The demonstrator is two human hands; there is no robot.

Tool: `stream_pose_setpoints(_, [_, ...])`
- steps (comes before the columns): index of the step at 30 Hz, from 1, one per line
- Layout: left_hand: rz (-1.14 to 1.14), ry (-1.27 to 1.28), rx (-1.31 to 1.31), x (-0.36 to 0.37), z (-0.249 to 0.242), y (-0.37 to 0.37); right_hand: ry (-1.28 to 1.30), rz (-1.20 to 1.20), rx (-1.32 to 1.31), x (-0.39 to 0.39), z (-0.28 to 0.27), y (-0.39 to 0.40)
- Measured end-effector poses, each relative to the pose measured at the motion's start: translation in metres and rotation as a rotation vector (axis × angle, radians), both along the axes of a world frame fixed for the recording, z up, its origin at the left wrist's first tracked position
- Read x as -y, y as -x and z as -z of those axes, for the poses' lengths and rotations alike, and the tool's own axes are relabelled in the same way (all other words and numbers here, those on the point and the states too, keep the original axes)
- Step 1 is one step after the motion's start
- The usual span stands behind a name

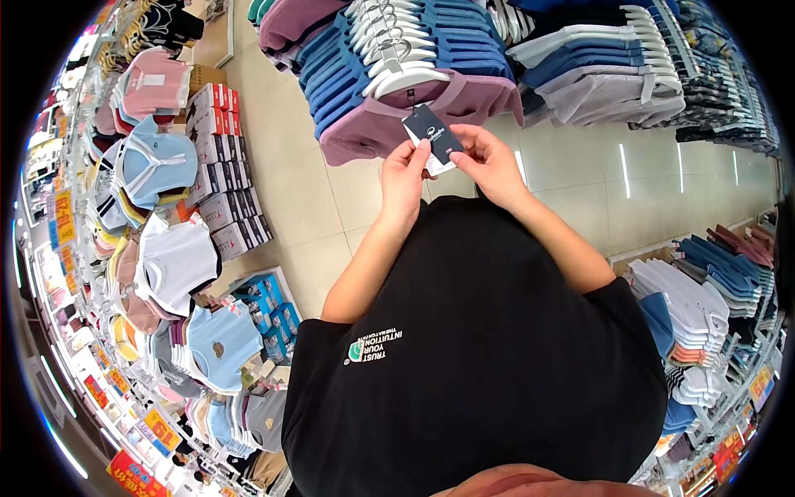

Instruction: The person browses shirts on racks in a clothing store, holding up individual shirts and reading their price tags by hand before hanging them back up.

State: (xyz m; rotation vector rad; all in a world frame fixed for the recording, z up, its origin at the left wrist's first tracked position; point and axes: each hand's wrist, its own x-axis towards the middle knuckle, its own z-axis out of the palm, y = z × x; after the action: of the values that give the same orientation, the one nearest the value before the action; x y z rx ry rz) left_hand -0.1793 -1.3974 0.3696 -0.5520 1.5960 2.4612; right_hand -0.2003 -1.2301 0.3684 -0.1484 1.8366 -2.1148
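Note:
Between my two hands is a dark hang tag [432, 135] with white print, and a white tag shows partly behind it. My left hand [406, 172] pinches its lower left side with thumb and fingers. On the other side, my right hand [489, 164] grips the right edge and lower corner. The tag hangs by a short cord from the neck of a mauve shirt [356, 132], which is on a white hanger [407, 80] at the front of a packed rack. Behind it several blue shirts [331, 79] hang in a row.
To the right hang grey shirts [613, 98] on white hangers. Along the left stand stacked boxes [224, 186] and wall racks with a light blue top [157, 161] and a white T-shirt [175, 261]. More folded-over garments [679, 302] hang at lower right. Tiled floor [319, 248] runs between.

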Motion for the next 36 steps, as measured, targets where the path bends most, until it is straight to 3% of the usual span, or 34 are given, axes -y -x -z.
stream_pose_setpoints(10, [-0.075, -0.044, 0.002, 0.006, -0.007, -0.009, 0.068, 0.009, 0.015, 0.004, -0.007, -0.004])
stream_pose_setpoints(24, [-0.072, -0.044, 0.03, 0.017, -0.016, -0.02, -0.125, -0.02, -0.015, 0.014, -0.009, -0.01])
stream_pose_setpoints(36, [-0.075, -0.115, -0.03, 0.013, -0.018, -0.024, -0.237, 0.068, -0.263, 0.014, -0.008, -0.015])
